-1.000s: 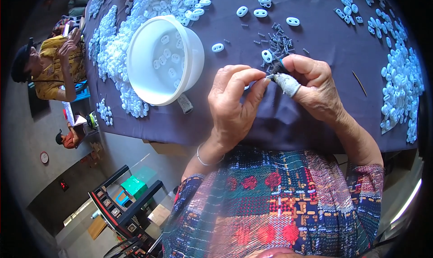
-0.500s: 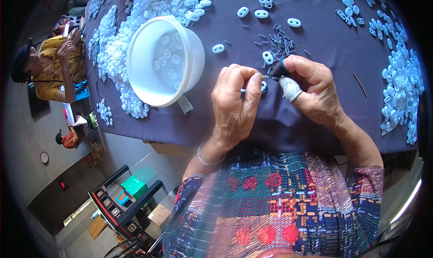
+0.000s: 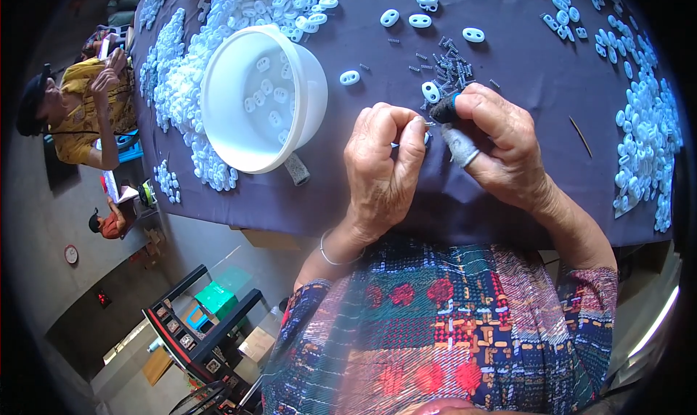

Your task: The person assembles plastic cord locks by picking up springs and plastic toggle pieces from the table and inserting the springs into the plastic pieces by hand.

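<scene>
My left hand (image 3: 383, 164) is closed in a pinch, with a small white piece (image 3: 428, 123) just showing at the thumb and fingertip. Most of that piece is hidden by the fingers. Close beside it is my right hand (image 3: 504, 143), its index finger in a black cover and its thumb in a greyish-white one. These two covered tips stand slightly apart, and I see nothing between them. Just beyond them lies a heap of small dark coil springs (image 3: 454, 68). A white oval two-hole piece (image 3: 430, 91) rests at the heap's near edge.
A white plastic tub (image 3: 312, 88) with several oval pieces inside stands at left, beside a large white pile (image 3: 178, 88). More pieces (image 3: 646, 139) lie far right, near a thin brown stick (image 3: 580, 137). A grey tube-shaped piece (image 3: 297, 169) lies by the tub. Other people sit far left.
My right index and thumb tips have moved a little apart, and the dark bit near them no longer shows. The left hand keeps its pinch, shifted slightly right.
</scene>
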The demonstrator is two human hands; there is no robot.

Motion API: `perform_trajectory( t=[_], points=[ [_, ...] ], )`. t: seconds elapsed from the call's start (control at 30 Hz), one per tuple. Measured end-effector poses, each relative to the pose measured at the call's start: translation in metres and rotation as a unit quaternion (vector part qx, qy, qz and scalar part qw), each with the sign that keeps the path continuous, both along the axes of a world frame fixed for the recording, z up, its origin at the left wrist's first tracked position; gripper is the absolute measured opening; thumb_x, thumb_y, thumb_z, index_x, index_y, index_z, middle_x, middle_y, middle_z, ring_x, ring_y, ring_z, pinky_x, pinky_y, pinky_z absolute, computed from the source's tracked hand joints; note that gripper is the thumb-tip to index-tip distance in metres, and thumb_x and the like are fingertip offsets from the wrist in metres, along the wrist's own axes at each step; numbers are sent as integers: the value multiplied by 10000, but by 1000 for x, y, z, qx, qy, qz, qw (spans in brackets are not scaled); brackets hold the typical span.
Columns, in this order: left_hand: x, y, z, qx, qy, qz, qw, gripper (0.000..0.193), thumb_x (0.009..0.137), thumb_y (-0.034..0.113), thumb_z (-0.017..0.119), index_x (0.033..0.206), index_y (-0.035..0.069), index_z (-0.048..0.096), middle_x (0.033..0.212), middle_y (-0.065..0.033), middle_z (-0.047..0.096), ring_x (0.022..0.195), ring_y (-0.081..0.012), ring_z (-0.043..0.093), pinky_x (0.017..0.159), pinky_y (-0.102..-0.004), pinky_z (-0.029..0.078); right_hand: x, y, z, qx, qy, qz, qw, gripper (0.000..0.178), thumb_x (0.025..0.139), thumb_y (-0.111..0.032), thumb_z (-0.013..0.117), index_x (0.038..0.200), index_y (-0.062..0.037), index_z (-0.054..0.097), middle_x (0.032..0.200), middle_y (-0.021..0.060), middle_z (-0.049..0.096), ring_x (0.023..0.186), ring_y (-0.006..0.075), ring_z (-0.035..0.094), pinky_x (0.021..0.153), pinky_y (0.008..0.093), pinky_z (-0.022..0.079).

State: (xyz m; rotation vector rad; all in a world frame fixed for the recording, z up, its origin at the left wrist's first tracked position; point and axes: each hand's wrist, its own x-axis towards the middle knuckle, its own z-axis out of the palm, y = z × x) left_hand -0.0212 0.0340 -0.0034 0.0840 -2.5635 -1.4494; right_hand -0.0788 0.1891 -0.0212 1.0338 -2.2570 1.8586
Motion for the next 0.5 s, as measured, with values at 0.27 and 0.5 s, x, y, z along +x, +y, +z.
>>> perform_trajectory(
  t=[0.27,0.5],
  points=[
    [0,1,-1,-16,2,-14,1000,67,797,32,602,788,6,541,712,-108,519,657,-254,494,594,-347,407,2,2,-5,-5,-16,9,1000,238,697,69,639,903,43,522,772,101,518,636,182,512,548,270,423],
    [-4,-3,-7,-123,119,-49,984,117,748,32,641,827,51,557,759,-75,554,687,-245,516,615,-345,385,3,5,0,11,-100,17,995,242,733,55,638,949,54,528,874,79,552,769,118,541,687,232,462]
  ],
)
